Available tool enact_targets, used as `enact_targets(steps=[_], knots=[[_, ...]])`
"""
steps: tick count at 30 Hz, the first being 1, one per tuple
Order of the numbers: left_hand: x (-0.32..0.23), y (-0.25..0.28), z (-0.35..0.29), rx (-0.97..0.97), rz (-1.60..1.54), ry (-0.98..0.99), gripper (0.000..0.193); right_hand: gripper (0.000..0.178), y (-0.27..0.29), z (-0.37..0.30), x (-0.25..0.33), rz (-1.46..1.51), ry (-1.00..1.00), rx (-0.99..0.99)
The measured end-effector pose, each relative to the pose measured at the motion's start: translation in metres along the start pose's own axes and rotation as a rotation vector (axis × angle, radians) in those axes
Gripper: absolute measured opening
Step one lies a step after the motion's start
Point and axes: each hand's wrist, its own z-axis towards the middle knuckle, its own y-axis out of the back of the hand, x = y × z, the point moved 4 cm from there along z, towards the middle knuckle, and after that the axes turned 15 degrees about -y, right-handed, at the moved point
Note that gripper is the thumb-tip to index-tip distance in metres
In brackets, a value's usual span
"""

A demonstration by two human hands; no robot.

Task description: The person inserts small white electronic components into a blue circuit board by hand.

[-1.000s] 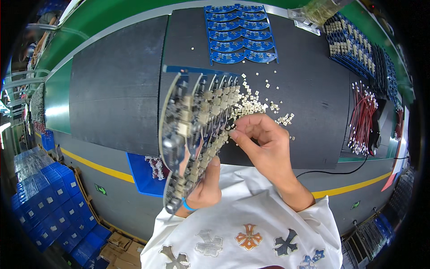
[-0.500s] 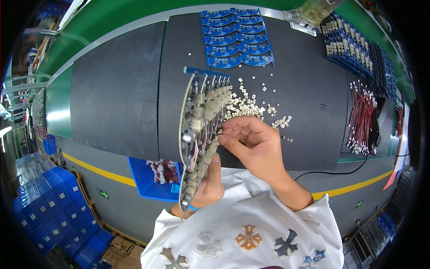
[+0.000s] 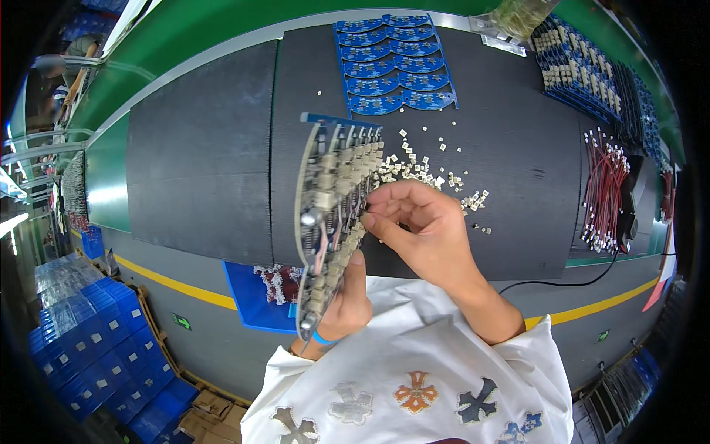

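Note:
Upright and seen nearly edge-on, a circuit board panel (image 3: 324, 203) crowded with cream connectors stands in front of me. My left hand (image 3: 349, 305) grips it near its lower end, thumb along the right side, other fingers mostly hidden behind it. My right hand (image 3: 433, 233) is closed in a pinch, thumb and index fingertips against the panel's right side. Whatever small piece sits between those fingertips is hidden. Just beyond this hand, loose cream connectors (image 3: 419, 172) lie scattered on the black table mat (image 3: 510, 229).
Flat at the far side lies a blue circuit board panel (image 3: 398, 66). Populated boards (image 3: 577, 74) are stacked far right, with red wire bundles (image 3: 606, 194) nearer. A blue bin (image 3: 259, 314) holds wired parts below the table's left edge. A black cable (image 3: 562, 283) trails at the right.
The view has shifted slightly, so the table contents sit a little further right. My right hand stays pinched at the panel, a touch higher; my left keeps its grip.

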Motion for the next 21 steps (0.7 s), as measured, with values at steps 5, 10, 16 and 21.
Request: enact_targets(steps=[5, 10, 16, 21], knots=[[0.002, -0.002, 0.001, -0.277, -0.148, 0.195, 0.035, 0.019, 0.005, -0.004, 0.002, -0.112, 0.080, -0.090], [0.002, -0.002, 0.005, -0.159, -0.029, 0.107, 0.036, 0.021, 0.000, -0.004, 0.007, -0.078, 0.157, -0.078], [0.003, -0.004, 0.002, -0.246, -0.083, 0.132, 0.035, 0.018, -0.011, -0.004, 0.005, 0.099, -0.024, 0.112], [0.006, -0.003, 0.008, -0.264, -0.079, 0.012, 0.034, 0.018, -0.010, -0.002, 0.008, 0.043, 0.002, 0.055]])
